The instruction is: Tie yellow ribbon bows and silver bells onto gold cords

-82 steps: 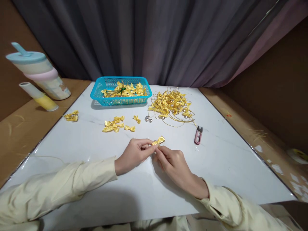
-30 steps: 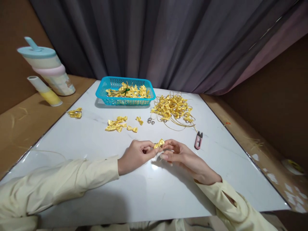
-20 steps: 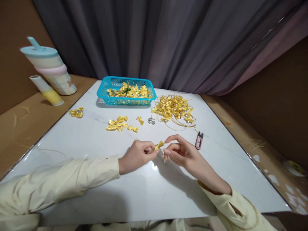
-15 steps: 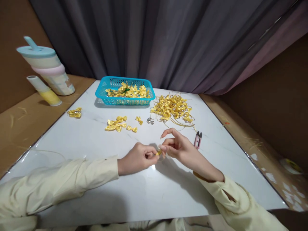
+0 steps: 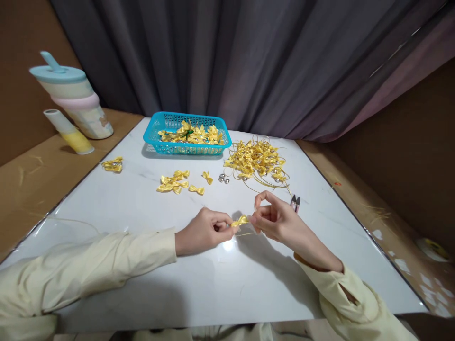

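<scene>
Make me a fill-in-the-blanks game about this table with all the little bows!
1. The left hand and the right hand pinch one small bow whose colour is ____.
2. More bows lie heaped inside the blue ____ at the far end of the table.
3. The pink snips peek out just behind the ____ hand.

Missing words: yellow; basket; right.

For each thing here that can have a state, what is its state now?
yellow bow: pinched between both hands.
left hand: fingers shut on the bow's left end.
right hand: fingers shut on the bow's right end.
blue basket: partly filled with bows.
tumbler: lid on.
snips: lying flat, partly hidden by the right hand.
</scene>
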`<state>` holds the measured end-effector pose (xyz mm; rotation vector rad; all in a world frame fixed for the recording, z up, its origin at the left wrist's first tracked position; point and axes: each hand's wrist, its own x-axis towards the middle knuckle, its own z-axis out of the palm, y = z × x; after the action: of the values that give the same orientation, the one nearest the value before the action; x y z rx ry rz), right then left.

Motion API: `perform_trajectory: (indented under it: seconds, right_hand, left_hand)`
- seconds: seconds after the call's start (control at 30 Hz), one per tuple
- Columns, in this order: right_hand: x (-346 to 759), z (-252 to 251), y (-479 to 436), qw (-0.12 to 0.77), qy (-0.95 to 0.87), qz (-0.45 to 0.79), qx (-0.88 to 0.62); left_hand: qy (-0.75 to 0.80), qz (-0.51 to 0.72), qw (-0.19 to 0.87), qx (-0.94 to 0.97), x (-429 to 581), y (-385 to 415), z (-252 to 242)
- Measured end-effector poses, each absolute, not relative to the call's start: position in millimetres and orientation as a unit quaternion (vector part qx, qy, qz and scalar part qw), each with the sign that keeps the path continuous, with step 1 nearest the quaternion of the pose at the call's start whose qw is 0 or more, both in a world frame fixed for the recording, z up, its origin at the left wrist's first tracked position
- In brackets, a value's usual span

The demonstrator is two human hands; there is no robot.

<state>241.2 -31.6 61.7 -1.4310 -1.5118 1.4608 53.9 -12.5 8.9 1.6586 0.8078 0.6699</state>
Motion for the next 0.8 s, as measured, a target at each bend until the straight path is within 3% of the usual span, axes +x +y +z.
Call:
perform_trajectory:
  seconds: [0.3, 0.53, 0.8]
  right_hand:
    - [231.0, 68.8, -49.0, 0.23, -0.643, 0.556, -0.474]
    - [227.9, 63.5, -22.2, 0.285, -0.514, 0.655, -0.476]
    - [245.5, 59.0, -26.2, 0.294, -0.503, 0.632, -0.512]
  left_hand:
    - [0.332, 0.267, 0.577, 0.697, 55.1, -12.6, 10.3]
    - [0.282, 0.25, 0.552, 0.744, 52.6, -15.8, 8.1]
    - [0.293, 0.263, 0.574, 0.718, 52.3, -13.1, 9.2]
